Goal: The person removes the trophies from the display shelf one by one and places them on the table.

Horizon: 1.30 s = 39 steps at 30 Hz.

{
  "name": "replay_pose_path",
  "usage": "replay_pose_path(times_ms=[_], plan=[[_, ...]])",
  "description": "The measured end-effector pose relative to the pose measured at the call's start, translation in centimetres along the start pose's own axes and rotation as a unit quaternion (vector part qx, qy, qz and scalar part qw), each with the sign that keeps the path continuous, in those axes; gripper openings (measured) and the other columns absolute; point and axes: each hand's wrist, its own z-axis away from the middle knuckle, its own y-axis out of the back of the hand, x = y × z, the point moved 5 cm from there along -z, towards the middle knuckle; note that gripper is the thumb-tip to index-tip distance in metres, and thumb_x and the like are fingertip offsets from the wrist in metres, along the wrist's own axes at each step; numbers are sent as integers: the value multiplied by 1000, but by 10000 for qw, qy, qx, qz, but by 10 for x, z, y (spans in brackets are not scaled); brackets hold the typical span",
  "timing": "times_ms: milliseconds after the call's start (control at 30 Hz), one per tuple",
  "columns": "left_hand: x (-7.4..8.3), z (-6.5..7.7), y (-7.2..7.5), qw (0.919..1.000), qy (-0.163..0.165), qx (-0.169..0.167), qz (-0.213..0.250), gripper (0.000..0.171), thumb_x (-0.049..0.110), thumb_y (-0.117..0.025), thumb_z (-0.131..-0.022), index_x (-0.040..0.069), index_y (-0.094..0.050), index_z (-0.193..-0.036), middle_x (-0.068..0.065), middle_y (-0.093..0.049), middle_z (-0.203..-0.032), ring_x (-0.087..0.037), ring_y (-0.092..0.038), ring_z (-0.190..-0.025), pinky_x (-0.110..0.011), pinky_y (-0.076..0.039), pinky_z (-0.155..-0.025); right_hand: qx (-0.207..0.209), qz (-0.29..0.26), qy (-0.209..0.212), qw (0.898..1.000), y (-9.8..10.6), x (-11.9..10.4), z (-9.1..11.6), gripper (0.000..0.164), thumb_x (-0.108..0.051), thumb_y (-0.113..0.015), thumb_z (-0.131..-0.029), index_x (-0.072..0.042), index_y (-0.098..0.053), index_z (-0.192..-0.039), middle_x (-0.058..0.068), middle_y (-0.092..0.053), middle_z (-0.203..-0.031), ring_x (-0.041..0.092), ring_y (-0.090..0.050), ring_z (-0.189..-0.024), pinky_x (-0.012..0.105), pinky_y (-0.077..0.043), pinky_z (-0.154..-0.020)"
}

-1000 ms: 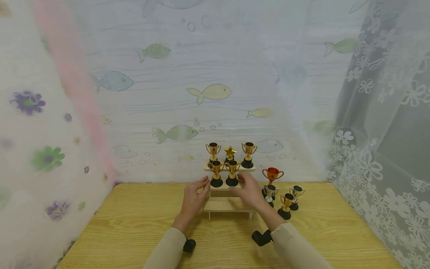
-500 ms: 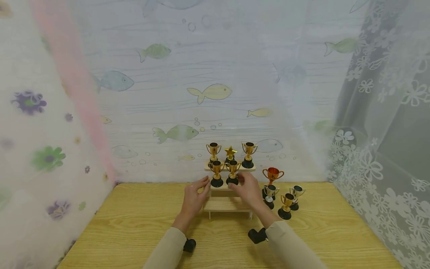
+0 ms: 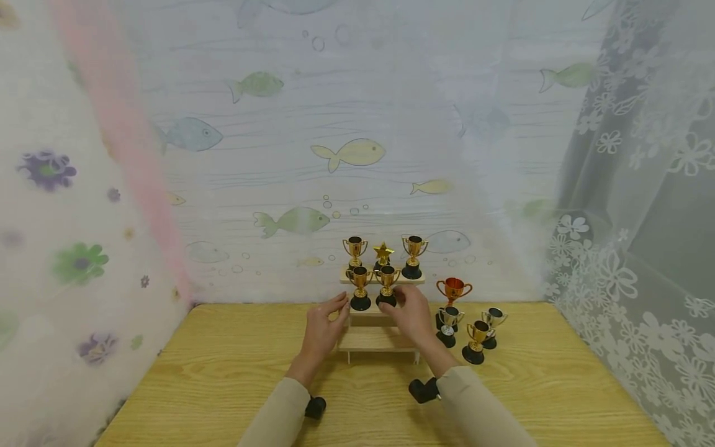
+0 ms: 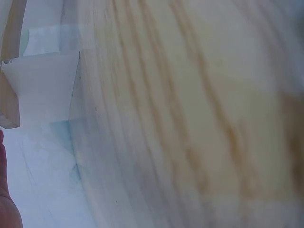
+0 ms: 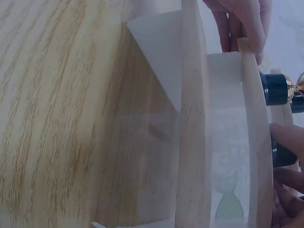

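A tiered wooden stand point(image 3: 380, 339) stands at the table's back. My right hand point(image 3: 412, 313) pinches the black base of a gold trophy cup point(image 3: 388, 280) on the middle shelf. In the right wrist view, thumb and fingers are around that black base point(image 5: 283, 156), right at the shelf. A second gold trophy cup point(image 3: 360, 284) stands to its left. My left hand point(image 3: 323, 326) holds the left end of the middle shelf, with its fingers point(image 5: 232, 33) around the board's end in the right wrist view. Behind, the top shelf carries two gold cups and a star trophy point(image 3: 383, 253).
Right of the stand are a red cup trophy point(image 3: 454, 289), two silver ones and a gold cup point(image 3: 478, 335), grouped on the wooden table point(image 3: 234, 372). Fish-patterned sheeting point(image 3: 357, 93) hangs behind. Black camera mounts point(image 3: 423, 390) show at both wrists.
My right fingers and thumb have closed in on the right gold trophy's base, and the trophy has shifted very slightly right. The right forearm has moved a little left. My left hand stays put.
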Motion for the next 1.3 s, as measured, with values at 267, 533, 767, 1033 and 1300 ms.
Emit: replay_pose_path(times_ms=[267, 533, 767, 1033, 1300], plan=[[-3, 0, -1, 10000, -59, 47, -5, 27, 18, -69, -99, 0, -76, -118, -9, -70, -129, -29, -69, -115, -50, -55, -97, -98, 57, 27, 9999, 1, -2, -2, 46, -22, -81, -89, 3, -68, -126, 19, -63, -126, 34, -63, -108, 52, -54, -91], [-2, 2, 0, 9999, -105, 105, -49, 26, 17, -70, -99, 1, -76, -117, -9, -70, -128, -29, -70, -114, -50, -55, -97, -67, -143, 16, 9999, 1, 0, 0, 45, -20, -81, -89, 3, -68, -126, 18, -63, -124, 34, -63, -107, 52, -54, -90], [-1, 2, 0, 9996, -241, 112, -39, 25, 17, -69, -99, 1, -76, -117, -11, -70, -128, -29, -70, -113, -50, -56, -95, 56, -187, 6, 9998, 2, 5, 0, 42, -21, -81, -89, 1, -70, -122, 15, -66, -122, 32, -64, -106, 50, -54, -90], [1, 2, 0, 9998, -175, 74, -1, 25, 17, -69, -100, 1, -76, -117, -11, -70, -128, -29, -70, -113, -49, -55, -96, 117, -52, 82, 9999, 8, 4, 3, 39, -19, -84, -86, 1, -72, -117, 14, -68, -113, 30, -64, -99, 49, -55, -85], [3, 1, 0, 9999, -14, 53, 87, 27, 18, -68, -100, -1, -76, -117, -9, -70, -128, -29, -70, -114, -49, -55, -97, 25, -103, 145, 9998, 13, 2, 7, 31, -17, -85, -84, 0, -76, -108, 10, -67, -103, 31, -65, -96, 48, -55, -82]])
